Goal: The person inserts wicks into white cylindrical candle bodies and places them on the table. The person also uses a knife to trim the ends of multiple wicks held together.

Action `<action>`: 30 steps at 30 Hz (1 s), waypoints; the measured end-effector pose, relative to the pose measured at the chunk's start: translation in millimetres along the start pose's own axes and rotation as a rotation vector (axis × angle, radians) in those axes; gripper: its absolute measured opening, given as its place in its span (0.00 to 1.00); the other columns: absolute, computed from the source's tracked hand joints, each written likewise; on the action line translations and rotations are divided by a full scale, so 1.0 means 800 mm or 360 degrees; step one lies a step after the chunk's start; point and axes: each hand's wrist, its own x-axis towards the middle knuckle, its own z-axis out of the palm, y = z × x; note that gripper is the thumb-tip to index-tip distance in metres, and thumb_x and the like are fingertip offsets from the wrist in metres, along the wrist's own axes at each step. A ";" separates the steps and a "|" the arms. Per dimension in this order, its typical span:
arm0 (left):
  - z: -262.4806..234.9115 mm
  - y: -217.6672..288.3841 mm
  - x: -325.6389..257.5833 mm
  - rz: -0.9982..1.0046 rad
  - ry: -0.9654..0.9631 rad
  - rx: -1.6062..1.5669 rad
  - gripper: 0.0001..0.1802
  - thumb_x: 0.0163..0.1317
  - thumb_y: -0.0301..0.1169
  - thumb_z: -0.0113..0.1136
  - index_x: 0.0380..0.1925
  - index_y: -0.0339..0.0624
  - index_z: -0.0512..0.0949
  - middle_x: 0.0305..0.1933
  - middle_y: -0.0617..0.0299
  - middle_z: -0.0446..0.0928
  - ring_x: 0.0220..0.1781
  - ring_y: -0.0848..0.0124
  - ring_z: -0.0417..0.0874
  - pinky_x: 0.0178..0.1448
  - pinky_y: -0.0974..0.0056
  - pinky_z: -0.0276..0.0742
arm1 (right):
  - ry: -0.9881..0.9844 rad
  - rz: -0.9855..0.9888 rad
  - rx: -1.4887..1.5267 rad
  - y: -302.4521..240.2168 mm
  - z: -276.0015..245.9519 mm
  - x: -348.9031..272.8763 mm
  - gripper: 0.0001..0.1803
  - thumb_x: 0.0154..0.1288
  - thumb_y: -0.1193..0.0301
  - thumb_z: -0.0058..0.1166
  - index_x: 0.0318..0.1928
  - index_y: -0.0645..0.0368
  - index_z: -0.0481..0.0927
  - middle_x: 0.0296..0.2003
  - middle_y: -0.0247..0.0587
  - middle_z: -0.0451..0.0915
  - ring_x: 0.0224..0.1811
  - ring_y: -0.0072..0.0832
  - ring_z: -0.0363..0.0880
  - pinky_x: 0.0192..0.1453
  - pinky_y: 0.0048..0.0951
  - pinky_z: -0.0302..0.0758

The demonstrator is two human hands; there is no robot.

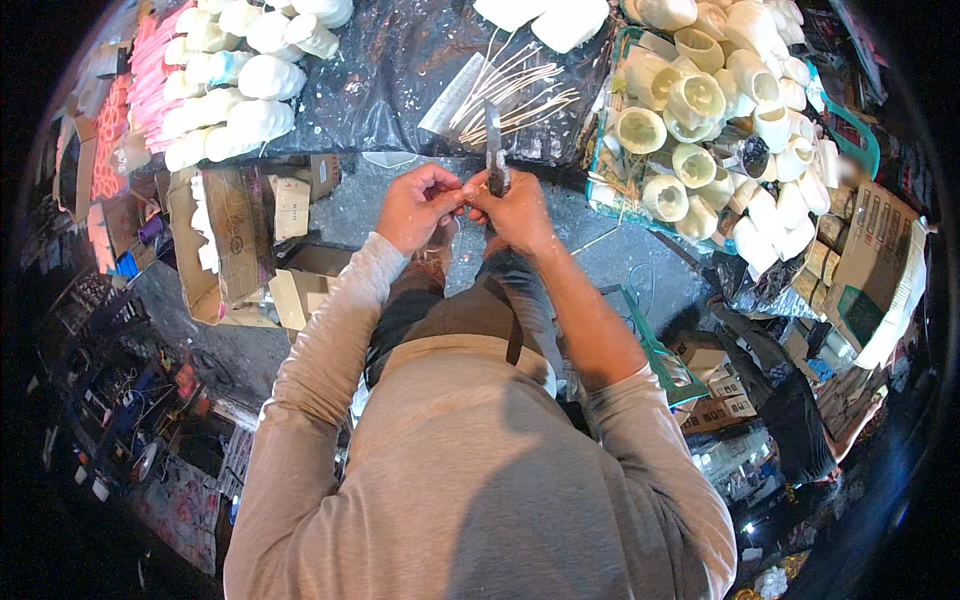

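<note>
My right hand is closed around a knife, its grey blade pointing away from me over the table's near edge. Close beside it, my left hand is closed in a pinch. The fingertips of both hands meet in front of my lap, and whatever they pinch is too small to make out. Beyond the knife, several thin pale wick-like strands lie fanned out on the black-covered table. A printed paper sheet lies partly under them.
Rows of white rounded pieces and pink strips fill the table's far left. To the right, a crate holds many hollow cream cups. White blocks sit at the back. Cardboard boxes stand left of my legs; a green frame is at right.
</note>
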 end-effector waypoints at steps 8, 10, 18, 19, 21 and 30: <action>-0.029 0.000 0.006 0.0016 0.0079 0.0588 0.13 0.68 0.29 0.67 0.47 0.32 0.88 0.35 0.57 0.88 0.31 0.76 0.85 0.36 0.67 0.79 | 0.0351 -0.0234 -0.0281 -0.039 -0.080 0.060 0.08 0.65 0.71 0.69 0.38 0.62 0.86 0.26 0.37 0.85 0.23 0.22 0.83 0.27 0.28 0.80; -0.039 -0.003 0.019 0.0213 0.0170 0.0715 0.12 0.66 0.28 0.67 0.46 0.34 0.88 0.35 0.54 0.88 0.31 0.70 0.86 0.37 0.64 0.80 | 0.0511 -0.0164 -0.0296 -0.049 -0.101 0.084 0.09 0.64 0.69 0.70 0.37 0.63 0.85 0.24 0.37 0.85 0.22 0.22 0.83 0.27 0.27 0.80; -0.036 -0.018 0.064 0.0572 0.0379 0.1209 0.11 0.64 0.30 0.70 0.45 0.38 0.89 0.35 0.50 0.86 0.33 0.57 0.88 0.40 0.59 0.81 | 0.0619 -0.0195 -0.0907 -0.076 -0.135 0.147 0.12 0.66 0.66 0.69 0.37 0.63 0.85 0.24 0.38 0.86 0.23 0.24 0.84 0.28 0.28 0.80; -0.033 -0.022 0.068 0.0568 0.0391 0.1201 0.11 0.64 0.30 0.70 0.45 0.38 0.89 0.36 0.50 0.86 0.33 0.57 0.88 0.41 0.58 0.82 | 0.0625 -0.0229 -0.1052 -0.077 -0.136 0.151 0.12 0.66 0.65 0.69 0.37 0.62 0.85 0.23 0.39 0.86 0.23 0.24 0.84 0.28 0.29 0.80; -0.028 -0.028 0.074 0.0614 0.0476 0.1217 0.11 0.64 0.31 0.69 0.44 0.38 0.89 0.36 0.50 0.86 0.34 0.56 0.88 0.41 0.58 0.82 | 0.0695 -0.0272 -0.1048 -0.078 -0.133 0.157 0.14 0.66 0.63 0.69 0.36 0.62 0.85 0.22 0.41 0.86 0.23 0.27 0.86 0.31 0.31 0.80; -0.023 -0.041 0.082 0.0590 0.0607 0.1137 0.12 0.65 0.33 0.68 0.43 0.38 0.89 0.38 0.50 0.87 0.36 0.54 0.89 0.43 0.58 0.82 | 0.0885 -0.0466 -0.0530 -0.054 -0.110 0.064 0.17 0.71 0.60 0.64 0.44 0.65 0.81 0.24 0.44 0.85 0.21 0.31 0.84 0.30 0.36 0.80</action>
